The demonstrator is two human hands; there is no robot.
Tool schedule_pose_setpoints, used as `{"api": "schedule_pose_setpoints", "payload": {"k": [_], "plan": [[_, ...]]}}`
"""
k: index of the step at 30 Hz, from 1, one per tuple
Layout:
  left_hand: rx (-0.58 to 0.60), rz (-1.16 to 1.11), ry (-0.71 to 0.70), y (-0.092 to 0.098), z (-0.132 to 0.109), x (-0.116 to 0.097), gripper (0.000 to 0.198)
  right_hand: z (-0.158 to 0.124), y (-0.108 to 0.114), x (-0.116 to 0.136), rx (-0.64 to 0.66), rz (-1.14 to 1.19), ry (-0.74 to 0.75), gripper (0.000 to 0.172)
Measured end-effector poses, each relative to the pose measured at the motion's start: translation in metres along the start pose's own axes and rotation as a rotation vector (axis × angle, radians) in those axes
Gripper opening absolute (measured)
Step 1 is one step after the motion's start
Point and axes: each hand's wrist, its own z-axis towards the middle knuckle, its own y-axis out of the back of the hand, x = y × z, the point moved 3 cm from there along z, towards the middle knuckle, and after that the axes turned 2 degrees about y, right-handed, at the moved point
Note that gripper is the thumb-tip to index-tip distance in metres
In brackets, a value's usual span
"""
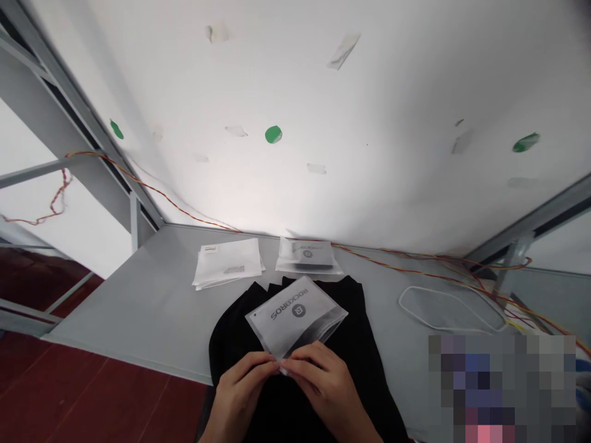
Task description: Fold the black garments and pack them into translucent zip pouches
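Both hands pinch the near corner of a frosted zip bag printed with ROCKBROS and a round logo. My left hand grips it from the left, my right hand from the right, fingertips meeting at the edge. Something dark shows through the bag's lower right part. Beneath it lies a black cloth, spread over the grey table and toward me. Just beyond the cloth rests a similar frosted bag with a dark item inside. To its left is a small stack of white packets with printed labels.
A grey table backs onto a white wall with green stickers and tape scraps. Red-yellow twisted wires run along the rear edge. A loop of white cord lies at right. Metal frames flank both sides; the bottom right is pixelated.
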Motion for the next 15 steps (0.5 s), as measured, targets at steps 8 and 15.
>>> {"api": "schedule_pose_setpoints", "payload": {"k": [8,15], "plan": [[-0.141,0.033,-0.145,-0.004,0.002,0.001,0.022,-0.001,0.002,0.01,-0.251,-0.19,0.205,0.015],[-0.235,0.012,0.043,0.013,-0.003,0.009,0.025,-0.014,0.039,-0.011,-0.353,-0.449,0.184,0.02]]}}
